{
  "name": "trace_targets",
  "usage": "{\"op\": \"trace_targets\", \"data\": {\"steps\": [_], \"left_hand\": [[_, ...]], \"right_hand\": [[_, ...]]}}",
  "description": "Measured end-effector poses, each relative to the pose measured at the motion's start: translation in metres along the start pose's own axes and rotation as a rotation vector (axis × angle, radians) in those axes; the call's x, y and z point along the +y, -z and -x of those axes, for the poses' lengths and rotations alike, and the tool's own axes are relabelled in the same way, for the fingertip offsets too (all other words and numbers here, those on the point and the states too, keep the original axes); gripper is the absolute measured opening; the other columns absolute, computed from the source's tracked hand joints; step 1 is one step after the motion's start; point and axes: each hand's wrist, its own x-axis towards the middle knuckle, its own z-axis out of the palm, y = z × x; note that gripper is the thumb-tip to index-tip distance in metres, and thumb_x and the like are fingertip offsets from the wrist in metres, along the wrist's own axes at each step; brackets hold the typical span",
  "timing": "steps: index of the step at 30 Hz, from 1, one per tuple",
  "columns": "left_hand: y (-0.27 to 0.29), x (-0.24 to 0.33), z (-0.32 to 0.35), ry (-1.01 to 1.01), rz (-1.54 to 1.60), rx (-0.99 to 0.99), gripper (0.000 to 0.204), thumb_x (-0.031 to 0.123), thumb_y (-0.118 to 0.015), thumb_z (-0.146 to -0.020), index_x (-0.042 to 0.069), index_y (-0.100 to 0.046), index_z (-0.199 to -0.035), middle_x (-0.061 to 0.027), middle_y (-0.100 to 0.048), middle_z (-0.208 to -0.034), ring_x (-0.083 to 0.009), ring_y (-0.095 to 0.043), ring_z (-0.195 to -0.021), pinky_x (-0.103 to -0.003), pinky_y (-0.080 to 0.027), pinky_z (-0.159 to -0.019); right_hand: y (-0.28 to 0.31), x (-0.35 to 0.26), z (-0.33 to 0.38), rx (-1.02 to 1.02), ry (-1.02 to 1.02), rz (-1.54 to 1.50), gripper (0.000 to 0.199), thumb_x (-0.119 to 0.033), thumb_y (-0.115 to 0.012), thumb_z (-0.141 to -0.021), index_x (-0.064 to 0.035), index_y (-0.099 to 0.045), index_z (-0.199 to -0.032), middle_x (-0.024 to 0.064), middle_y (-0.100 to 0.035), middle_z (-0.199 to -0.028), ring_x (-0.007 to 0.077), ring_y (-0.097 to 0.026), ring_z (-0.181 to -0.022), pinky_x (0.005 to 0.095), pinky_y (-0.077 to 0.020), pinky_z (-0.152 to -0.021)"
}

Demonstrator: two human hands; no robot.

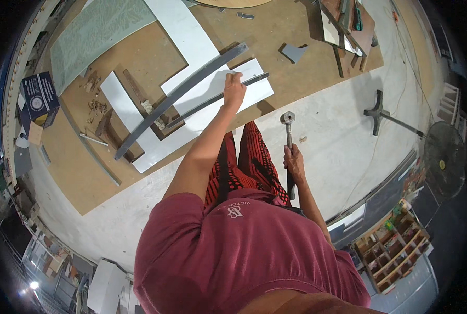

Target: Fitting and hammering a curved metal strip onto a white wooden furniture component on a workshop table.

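Note:
My left hand [234,90] is over a white panel [202,93] on the workbench, with its fingers curled together at the fingertips. It crosses a narrow dark strip [199,108] that lies along the panel; whatever its fingers hold, if anything, is hidden. A longer, wider grey strip [178,94] lies slantwise across the white pieces, just beyond that hand. Down by my right leg, my right hand [294,159] is wrapped round a hammer [289,137] with a shiny metal head and shaft and a black grip. The hammer's head points up, apart from the bench.
The brown workbench [82,191] bears a patterned greenish sheet [105,36], a small grey offcut [294,53] and a pile of boards [352,31]. A dark blue box [39,94] stands at the left. To the right are a standing fan [442,159] and a compartmented wooden tray [393,251].

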Motion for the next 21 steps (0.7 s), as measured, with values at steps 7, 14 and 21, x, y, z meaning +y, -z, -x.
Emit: {"op": "trace_targets", "data": {"steps": [7,14,21], "left_hand": [[0.026,-0.03,0.005,0.827,0.944,-0.155,0.023,0.001,-0.053,-0.083,-0.003,-0.047,-0.104,-0.0174,-0.057,-0.095,-0.0299,-0.063,-0.084,-0.036,-0.054,-0.076],[0.044,-0.02,0.016,0.842,1.232,-0.361,0.023,0.014,-0.044,-0.093,-0.004,-0.042,-0.108,-0.0211,-0.053,-0.117,-0.033,-0.061,-0.096,-0.037,-0.052,-0.082],[0.045,-0.017,0.02,0.876,1.388,-0.466,0.032,0.023,-0.044,-0.094,0.001,-0.043,-0.117,-0.0128,-0.055,-0.119,-0.0265,-0.057,-0.102,-0.035,-0.048,-0.082]], "right_hand": [[-0.012,0.002,-0.007,-0.042,0.039,-0.045,0.029,-0.034,-0.05,-0.091,-0.0058,-0.047,-0.085,-0.0021,-0.04,-0.056,0.0077,-0.04,-0.043,0.0247,-0.0365,-0.039],[-0.019,0.0,-0.01,-0.068,0.065,0.017,0.03,-0.034,-0.051,-0.091,-0.0049,-0.047,-0.087,-0.0014,-0.042,-0.057,0.0082,-0.041,-0.044,0.0248,-0.0374,-0.039],[-0.027,0.004,-0.011,-0.094,0.057,0.038,0.028,-0.033,-0.05,-0.091,-0.0056,-0.047,-0.088,-0.0012,-0.042,-0.057,0.0083,-0.042,-0.044,0.0243,-0.0375,-0.039]]}}
